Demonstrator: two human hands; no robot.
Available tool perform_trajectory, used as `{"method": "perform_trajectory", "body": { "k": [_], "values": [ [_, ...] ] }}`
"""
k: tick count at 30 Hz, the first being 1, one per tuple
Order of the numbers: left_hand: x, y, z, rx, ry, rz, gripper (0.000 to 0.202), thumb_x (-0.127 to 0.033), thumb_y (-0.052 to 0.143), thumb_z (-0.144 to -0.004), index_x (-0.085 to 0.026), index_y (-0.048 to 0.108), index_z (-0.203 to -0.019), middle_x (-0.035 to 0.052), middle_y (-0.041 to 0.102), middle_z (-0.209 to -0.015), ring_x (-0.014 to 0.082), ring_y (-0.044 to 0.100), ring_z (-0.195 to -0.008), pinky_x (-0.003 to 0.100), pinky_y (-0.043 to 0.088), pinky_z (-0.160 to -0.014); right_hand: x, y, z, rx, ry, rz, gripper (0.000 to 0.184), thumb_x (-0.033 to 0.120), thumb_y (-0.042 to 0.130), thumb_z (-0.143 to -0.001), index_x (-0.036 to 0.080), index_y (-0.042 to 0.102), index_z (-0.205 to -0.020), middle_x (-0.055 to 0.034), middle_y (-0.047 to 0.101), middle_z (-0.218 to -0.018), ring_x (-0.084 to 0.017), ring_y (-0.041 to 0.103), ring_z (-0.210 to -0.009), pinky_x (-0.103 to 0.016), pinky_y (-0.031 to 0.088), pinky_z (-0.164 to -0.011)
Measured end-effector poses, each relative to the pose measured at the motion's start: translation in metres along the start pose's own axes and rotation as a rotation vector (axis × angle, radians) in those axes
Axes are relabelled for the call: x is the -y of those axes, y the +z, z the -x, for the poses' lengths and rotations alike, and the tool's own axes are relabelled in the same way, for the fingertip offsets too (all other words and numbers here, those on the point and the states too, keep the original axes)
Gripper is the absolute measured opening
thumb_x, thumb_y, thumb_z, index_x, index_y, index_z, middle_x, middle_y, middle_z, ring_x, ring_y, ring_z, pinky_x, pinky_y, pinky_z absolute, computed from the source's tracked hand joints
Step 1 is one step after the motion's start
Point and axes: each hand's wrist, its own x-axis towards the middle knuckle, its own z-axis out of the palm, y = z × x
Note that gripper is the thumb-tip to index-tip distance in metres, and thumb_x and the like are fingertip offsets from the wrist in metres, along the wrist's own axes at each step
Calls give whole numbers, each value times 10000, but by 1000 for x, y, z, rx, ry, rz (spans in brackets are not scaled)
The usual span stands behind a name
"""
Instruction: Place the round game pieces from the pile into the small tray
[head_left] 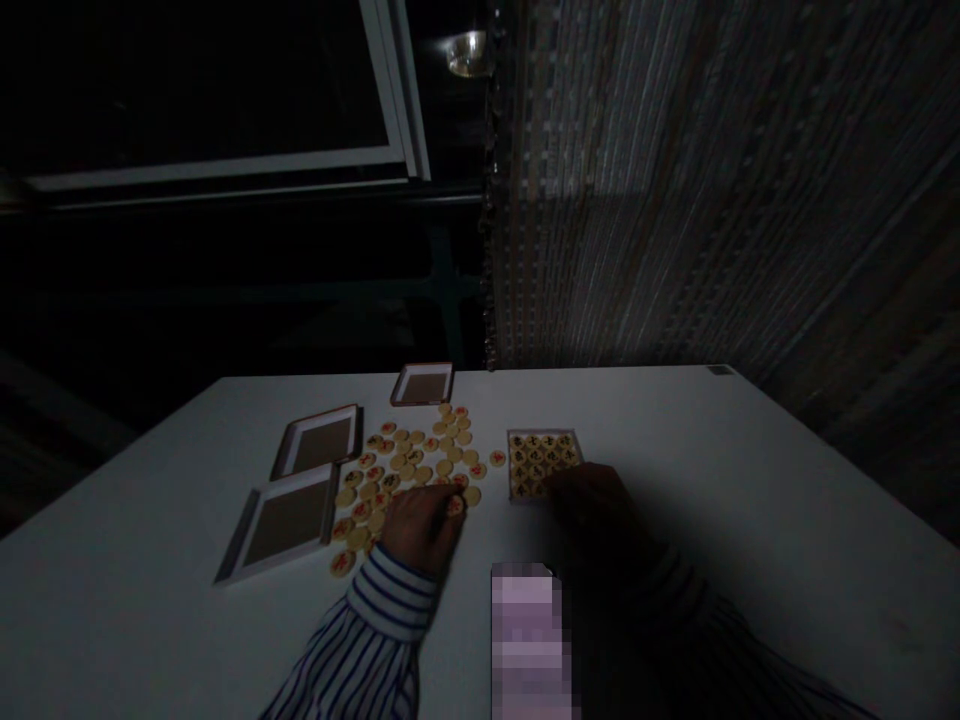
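My left hand point(421, 522) is closed at the right side of a loose spread of Chinese chess pieces point(406, 471). A piece with a red character point(454, 505) shows at its thumb and fingertips. The round, pale wooden pieces lie some face up with red or black characters, others blank side up. My right hand point(596, 505), in deep shadow, reaches over the near right corner of a small square box point(510, 468). Its fingers look drawn together; what they hold, if anything, is hidden. Rows of black-character pieces point(536, 458) fill the visible part of that box.
Left of the pieces lie a shallow box part point(330, 520) and a second one point(282, 445); a third point(394, 388) sits near the far edge. A phone point(529, 640) lies between my forearms on the white table point(750, 480). Behind hangs a string curtain point(637, 200). The room is dim.
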Motion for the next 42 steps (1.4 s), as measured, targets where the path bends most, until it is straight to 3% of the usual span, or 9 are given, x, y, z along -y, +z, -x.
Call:
{"method": "perform_trajectory", "body": {
  "k": [5,13,21,27,32,42],
  "values": [
    [-9,-4,-3,-69,-24,95,237,-296,519,-746,-183,589,-942,69,669,-897,203,602,-852,374,459,-791,0,-3,-2,70,6,21,268,209,395,-848,158,584,-665,-26,562,-598,-115,469,-585,-258,305,-605],
    [-25,-8,-10,-119,-215,229,226,-333,555,-709,-194,602,-880,55,647,-866,180,603,-809,326,490,-737,0,-5,-7,163,72,75,255,216,389,-824,178,598,-682,-27,598,-616,-122,490,-578,-256,278,-579],
    [-39,-5,-31,-107,-277,391,273,-324,601,-656,-175,609,-884,65,649,-878,185,610,-816,343,488,-779,2,-8,-8,167,138,89,266,202,385,-827,178,580,-649,-25,596,-624,-126,489,-596,-267,264,-591],
    [-49,2,-53,-3,-352,516,292,-301,617,-643,-144,610,-890,71,645,-838,169,614,-752,309,510,-701,-1,-7,-6,101,138,70,235,206,401,-823,173,610,-719,-34,615,-653,-131,500,-624,-258,285,-624],
    [-61,9,-67,-27,-388,645,254,-263,644,-611,-141,621,-832,58,654,-817,154,617,-748,293,512,-716,0,-9,-9,119,155,94,263,190,389,-824,170,596,-664,-30,589,-587,-125,494,-590,-245,295,-607],
    [-67,20,-61,36,-527,868,246,-263,660,-600,-145,633,-814,31,678,-710,143,626,-670,260,518,-635,-4,-6,-9,202,178,140,251,197,399,-809,180,573,-630,-12,596,-581,-107,469,-525,-254,226,-544]
  ]
}}
